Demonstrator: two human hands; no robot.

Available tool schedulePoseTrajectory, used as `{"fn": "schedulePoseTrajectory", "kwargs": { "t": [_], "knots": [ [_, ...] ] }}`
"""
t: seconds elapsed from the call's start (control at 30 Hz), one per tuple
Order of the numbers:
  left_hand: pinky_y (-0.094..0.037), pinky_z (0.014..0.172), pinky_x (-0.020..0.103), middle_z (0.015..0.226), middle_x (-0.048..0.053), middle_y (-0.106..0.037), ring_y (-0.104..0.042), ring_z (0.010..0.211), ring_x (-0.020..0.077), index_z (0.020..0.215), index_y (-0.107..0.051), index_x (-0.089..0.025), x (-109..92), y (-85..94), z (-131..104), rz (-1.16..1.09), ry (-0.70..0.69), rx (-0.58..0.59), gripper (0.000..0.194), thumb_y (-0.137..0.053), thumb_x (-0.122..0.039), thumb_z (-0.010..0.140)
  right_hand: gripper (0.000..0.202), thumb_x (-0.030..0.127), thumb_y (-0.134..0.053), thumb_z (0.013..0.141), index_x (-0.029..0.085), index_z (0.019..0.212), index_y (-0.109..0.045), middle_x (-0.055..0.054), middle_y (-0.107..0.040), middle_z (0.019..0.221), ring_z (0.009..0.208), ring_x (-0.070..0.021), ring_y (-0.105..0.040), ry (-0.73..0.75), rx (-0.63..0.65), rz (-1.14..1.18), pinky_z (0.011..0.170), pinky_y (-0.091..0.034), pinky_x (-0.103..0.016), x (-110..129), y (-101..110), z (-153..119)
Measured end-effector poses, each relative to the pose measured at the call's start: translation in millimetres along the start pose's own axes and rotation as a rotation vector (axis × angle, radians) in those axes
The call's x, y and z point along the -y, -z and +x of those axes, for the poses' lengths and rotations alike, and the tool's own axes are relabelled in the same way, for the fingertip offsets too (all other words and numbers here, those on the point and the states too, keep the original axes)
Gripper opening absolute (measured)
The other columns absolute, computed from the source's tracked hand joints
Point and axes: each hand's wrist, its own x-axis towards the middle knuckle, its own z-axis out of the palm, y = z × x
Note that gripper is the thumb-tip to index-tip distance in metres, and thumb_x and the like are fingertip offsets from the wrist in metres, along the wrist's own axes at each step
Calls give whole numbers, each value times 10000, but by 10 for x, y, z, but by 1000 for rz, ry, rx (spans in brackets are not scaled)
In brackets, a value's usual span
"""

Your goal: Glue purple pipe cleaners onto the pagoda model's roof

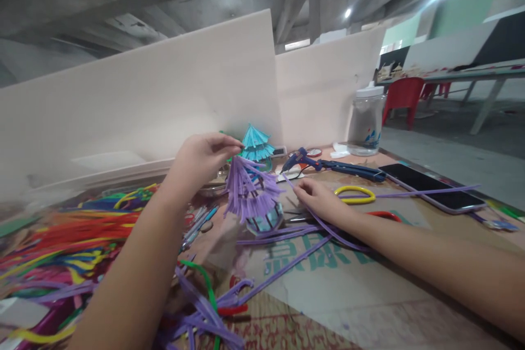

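Observation:
My left hand (211,156) pinches the top of a small model with a purple pipe-cleaner roof (252,191) and a pale green, dark-striped base (266,220). To its right, my right hand (314,197) is closed on a thin purple pipe cleaner (288,179), whose tip points up toward the glue gun. Under and beside my right wrist lie more purple pipe cleaners (287,266) and scissors with a yellow handle loop (356,194). Behind the purple roof stands a turquoise tiered roof model (256,143).
A blue glue gun (299,159), a black phone (430,186) and a clear lidded jar (366,120) sit toward the back and right. Colourful pipe cleaners (82,235) pile up at left. White boards (197,82) stand behind; a red chair (404,99) is beyond.

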Motion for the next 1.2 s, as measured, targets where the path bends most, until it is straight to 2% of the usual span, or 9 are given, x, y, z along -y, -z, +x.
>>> {"fn": "schedulePoseTrajectory", "kwargs": {
  "t": [0.13, 0.3, 0.53, 0.67, 0.97, 1.2],
  "knots": [
    [-515, 764, 304, 850, 28, -755, -689, 813, 177, 860, -752, -200, 122, 44, -74, -156, -140, -83, 90, -707, -248, 799, 252, 421, -467, 870, 224, 714, -484, 20, -552, 616, 578, -151, -497, 1, 5, -6, 579, -355, -284, -18, -3, -1],
    [-515, 772, 285, 849, 24, -742, -681, 812, 154, 842, -736, -190, 136, 24, -80, -173, -243, -105, 62, -675, -188, 830, 266, 447, -458, 869, 222, 731, -496, 6, -569, 658, 632, -168, -527, 7, 2, -30, 611, -373, -297, -33, -1, -9],
    [-521, 746, 260, 843, 17, -748, -677, 789, 143, 850, -741, -190, 103, -119, -54, -204, -198, -173, 55, -696, -192, 820, 256, 432, -448, 874, 223, 732, -490, 0, -582, 667, 646, -175, -538, 22, 0, -59, 622, -378, -304, -3, 10, -25],
    [-537, 740, 257, 836, 22, -753, -690, 777, 146, 874, -741, -182, 82, -217, -39, -239, -178, -151, 78, -699, -188, 808, 262, 434, -449, 880, 226, 725, -480, 4, -585, 673, 640, -167, -532, 29, 1, -57, 620, -381, -301, 1, 6, -24],
    [-545, 823, 287, 907, 39, -759, -695, 849, 162, 872, -742, -192, 30, -157, -105, -231, -199, -166, 83, -665, -197, 841, 244, 403, -502, 862, 221, 699, -496, 15, -567, 642, 622, -161, -509, 46, -30, -22, 617, -364, -300, -11, -19, -36],
    [-546, 789, 287, 868, 43, -751, -695, 830, 174, 878, -727, -168, 87, -296, -43, -286, -94, -155, 119, -708, -258, 803, 319, 492, -443, 910, 233, 724, -449, 41, -489, 596, 573, -142, -473, 52, -118, 100, 589, -393, -291, 36, 109, 33]
  ]
}}
